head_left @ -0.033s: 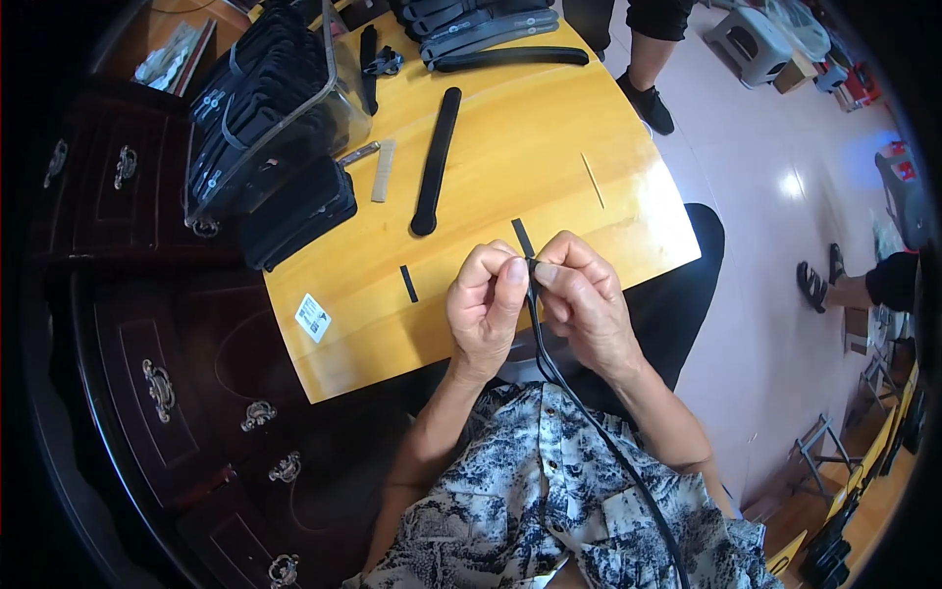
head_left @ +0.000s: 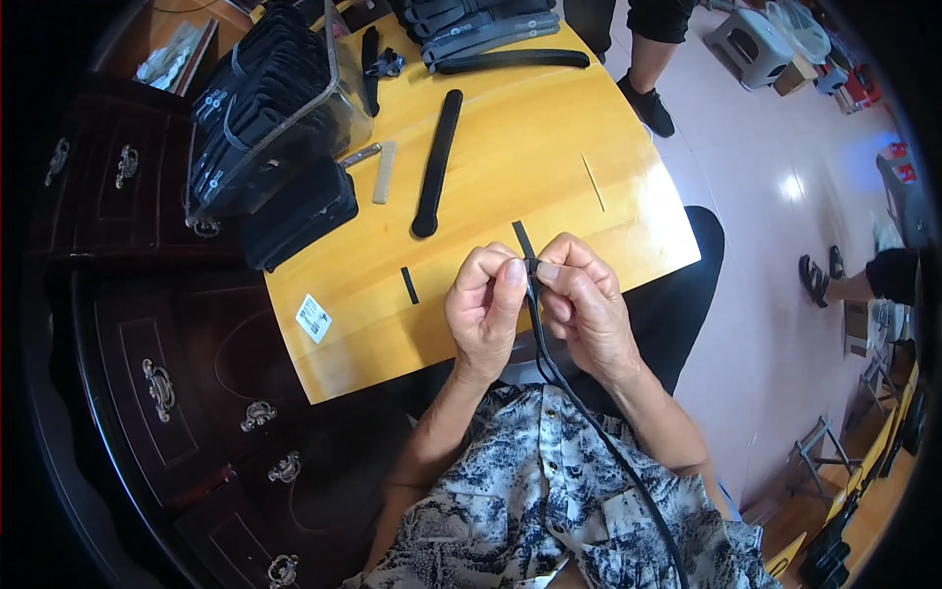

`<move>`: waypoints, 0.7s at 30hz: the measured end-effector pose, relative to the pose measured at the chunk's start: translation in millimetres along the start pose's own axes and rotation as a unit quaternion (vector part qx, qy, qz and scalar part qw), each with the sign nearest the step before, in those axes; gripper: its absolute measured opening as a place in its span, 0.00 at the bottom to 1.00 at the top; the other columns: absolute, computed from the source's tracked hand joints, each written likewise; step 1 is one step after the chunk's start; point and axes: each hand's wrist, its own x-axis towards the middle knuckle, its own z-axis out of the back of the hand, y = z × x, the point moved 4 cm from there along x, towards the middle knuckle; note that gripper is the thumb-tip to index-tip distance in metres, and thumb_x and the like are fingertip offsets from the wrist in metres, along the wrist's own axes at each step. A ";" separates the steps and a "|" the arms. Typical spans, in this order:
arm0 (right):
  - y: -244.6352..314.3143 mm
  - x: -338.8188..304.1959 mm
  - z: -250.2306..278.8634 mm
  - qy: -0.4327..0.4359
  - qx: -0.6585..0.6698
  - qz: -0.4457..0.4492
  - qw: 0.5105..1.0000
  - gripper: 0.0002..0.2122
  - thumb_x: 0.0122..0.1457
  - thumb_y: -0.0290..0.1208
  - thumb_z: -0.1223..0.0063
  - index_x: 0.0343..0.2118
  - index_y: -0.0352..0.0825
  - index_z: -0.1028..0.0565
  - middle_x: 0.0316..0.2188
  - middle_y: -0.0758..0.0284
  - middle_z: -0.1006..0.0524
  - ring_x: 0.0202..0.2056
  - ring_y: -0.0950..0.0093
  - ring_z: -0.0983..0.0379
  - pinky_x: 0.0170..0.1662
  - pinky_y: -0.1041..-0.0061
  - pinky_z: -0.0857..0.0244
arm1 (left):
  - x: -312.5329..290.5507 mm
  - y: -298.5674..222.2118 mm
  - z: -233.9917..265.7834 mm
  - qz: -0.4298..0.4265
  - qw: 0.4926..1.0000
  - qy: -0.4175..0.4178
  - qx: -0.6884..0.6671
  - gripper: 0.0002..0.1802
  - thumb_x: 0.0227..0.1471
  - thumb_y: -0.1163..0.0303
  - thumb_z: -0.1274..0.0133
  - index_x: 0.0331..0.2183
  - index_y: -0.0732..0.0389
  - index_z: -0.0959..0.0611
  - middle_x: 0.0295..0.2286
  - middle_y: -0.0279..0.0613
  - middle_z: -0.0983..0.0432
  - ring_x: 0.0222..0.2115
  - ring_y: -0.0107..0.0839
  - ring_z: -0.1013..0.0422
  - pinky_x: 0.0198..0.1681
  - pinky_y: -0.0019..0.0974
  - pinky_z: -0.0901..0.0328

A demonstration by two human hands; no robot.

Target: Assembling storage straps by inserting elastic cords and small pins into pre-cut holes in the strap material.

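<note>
My left hand (head_left: pixel 487 309) and my right hand (head_left: pixel 592 312) meet over the table's near edge, fingertips pinched together. Between them they grip a thin black cord (head_left: pixel 596 429), held close to one end; a small dark piece shows at the fingertips, its shape too small to make out. From there the cord hangs in two strands, then trails down across my shirt to the lower right. Just beyond my fingers lies a short black strip (head_left: pixel 520 236), and another short black strip (head_left: pixel 409 286) is left of my left hand. Farther off rests a long black padded strap (head_left: pixel 438 162).
On the yellow table (head_left: pixel 530 137) are a beige strip (head_left: pixel 385 173), a thin stick (head_left: pixel 593 184) and a white label (head_left: pixel 313 319). A clear bin (head_left: pixel 345 93) of black straps stands far left, near dark drawers (head_left: pixel 147 393). Another person's leg (head_left: pixel 652 61) is beyond the table.
</note>
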 end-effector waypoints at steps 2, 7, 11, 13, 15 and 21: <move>-1.6 -3.0 -3.5 -0.023 0.132 -0.045 0.990 0.05 0.61 0.30 0.53 0.29 0.38 0.33 0.15 0.78 0.39 0.13 0.90 0.50 0.15 0.89 0.57 | -5.3 2.4 1.7 0.012 0.996 -0.076 -0.053 0.09 0.58 0.76 0.53 0.25 0.61 0.31 0.22 0.29 0.37 0.22 0.17 0.45 0.26 0.22 0.47; 5.0 -14.0 6.8 -0.037 0.002 0.002 0.999 0.05 0.62 0.29 0.54 0.29 0.36 0.33 0.15 0.77 0.36 0.15 0.90 0.47 0.17 0.89 0.54 | -2.3 -2.8 13.6 0.099 0.991 0.086 0.021 0.10 0.57 0.71 0.49 0.25 0.62 0.28 0.20 0.30 0.34 0.21 0.17 0.40 0.24 0.24 0.44; 27.4 -26.5 4.2 0.043 -0.263 0.091 0.960 0.08 0.61 0.29 0.53 0.26 0.33 0.33 0.16 0.73 0.32 0.19 0.87 0.39 0.21 0.86 0.46 | 8.9 -30.8 11.6 0.212 0.925 0.304 0.090 0.12 0.58 0.68 0.52 0.27 0.67 0.28 0.17 0.35 0.35 0.20 0.20 0.40 0.24 0.29 0.42; 33.7 -31.6 -0.8 0.036 -0.344 0.120 0.931 0.09 0.59 0.28 0.49 0.25 0.32 0.34 0.15 0.72 0.33 0.19 0.85 0.37 0.22 0.84 0.43 | 10.9 -38.6 4.0 0.194 0.930 0.300 0.090 0.12 0.58 0.68 0.52 0.27 0.67 0.29 0.17 0.35 0.35 0.20 0.21 0.40 0.24 0.29 0.42; 39.2 -34.8 -4.9 0.028 -0.372 0.142 0.917 0.11 0.59 0.29 0.48 0.24 0.32 0.35 0.15 0.72 0.32 0.19 0.85 0.37 0.22 0.84 0.43 | 6.9 -39.5 -6.7 0.165 0.941 0.285 0.077 0.13 0.60 0.68 0.55 0.25 0.64 0.26 0.17 0.31 0.35 0.19 0.20 0.40 0.22 0.27 0.43; 49.2 -37.6 3.7 -0.053 -0.391 0.156 0.905 0.15 0.62 0.31 0.51 0.20 0.33 0.37 0.13 0.74 0.34 0.17 0.86 0.34 0.19 0.85 0.43 | -12.3 -16.8 -33.8 0.191 0.964 0.176 -0.053 0.15 0.62 0.64 0.57 0.27 0.63 0.27 0.17 0.31 0.34 0.19 0.18 0.38 0.22 0.23 0.42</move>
